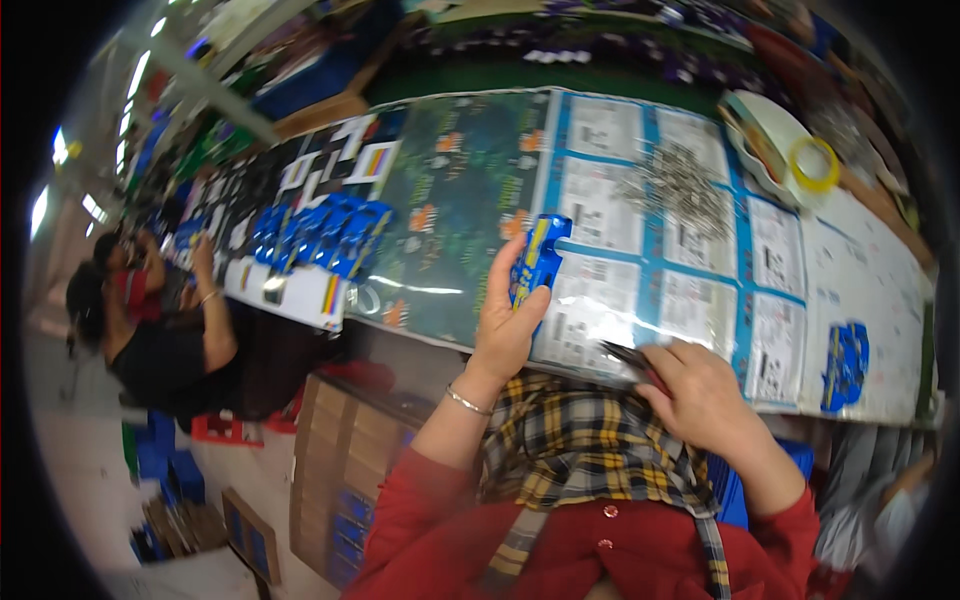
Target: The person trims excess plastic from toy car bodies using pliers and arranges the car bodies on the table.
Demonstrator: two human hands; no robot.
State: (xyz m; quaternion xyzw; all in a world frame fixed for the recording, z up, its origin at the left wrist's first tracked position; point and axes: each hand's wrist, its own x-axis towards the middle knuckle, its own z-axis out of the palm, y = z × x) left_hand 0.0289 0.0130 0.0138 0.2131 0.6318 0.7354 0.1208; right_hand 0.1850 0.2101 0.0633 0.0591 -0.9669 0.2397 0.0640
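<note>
My left hand (504, 322) is closed around a small blue package (541, 256) with yellow print, held upright over the table's front part. Its thumb presses the near side of the package. To the right, my right hand (698, 392) is closed on a slim dark pointed tool (624, 353). The tool's tip points left toward the package, with a gap between them; its exact kind is not clear, as my fingers cover the rest. Beyond both hands lies a heap of small shiny metal pieces (688, 190) on the table covering (600, 290) of white sheets with blue borders.
Several blue packages (325, 235) lie in a row at left, and a few more (846, 366) at far right. Yellow tape (814, 164) rests by a white tray (752, 150) at the back right. A co-worker (165, 340) sits at left; a cardboard box (345, 465) stands below the table.
</note>
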